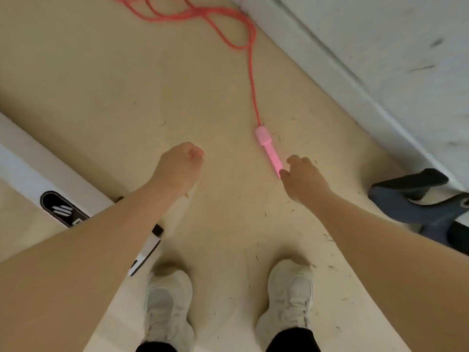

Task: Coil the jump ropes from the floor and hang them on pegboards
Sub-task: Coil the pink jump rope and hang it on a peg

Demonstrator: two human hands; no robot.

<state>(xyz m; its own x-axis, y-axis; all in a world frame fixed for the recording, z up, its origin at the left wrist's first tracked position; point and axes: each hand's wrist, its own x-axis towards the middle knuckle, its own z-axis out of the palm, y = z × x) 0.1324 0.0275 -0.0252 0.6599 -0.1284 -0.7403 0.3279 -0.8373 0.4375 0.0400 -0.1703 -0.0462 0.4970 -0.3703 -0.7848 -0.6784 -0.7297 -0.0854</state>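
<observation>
One rope handle (269, 150) at 1 o'clock; right hand (302, 177) fingers touching its end, not closed; left hand (180, 166) fisted, empty. Pickup step; next needs a firm grasp.

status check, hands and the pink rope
Right hand open, fingertips at pink handle, no grip yet. Left hand fisted, empty. Rope loose on floor. Path clear.

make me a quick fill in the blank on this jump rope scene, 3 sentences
1. The right hand reaches the near end of the pink ____, which lies on the floor.
2. The left hand is closed in a ____ and holds nothing.
3. The rope runs from the handle away to a loose ____ near the wall.

Missing words: handle; fist; tangle
</observation>
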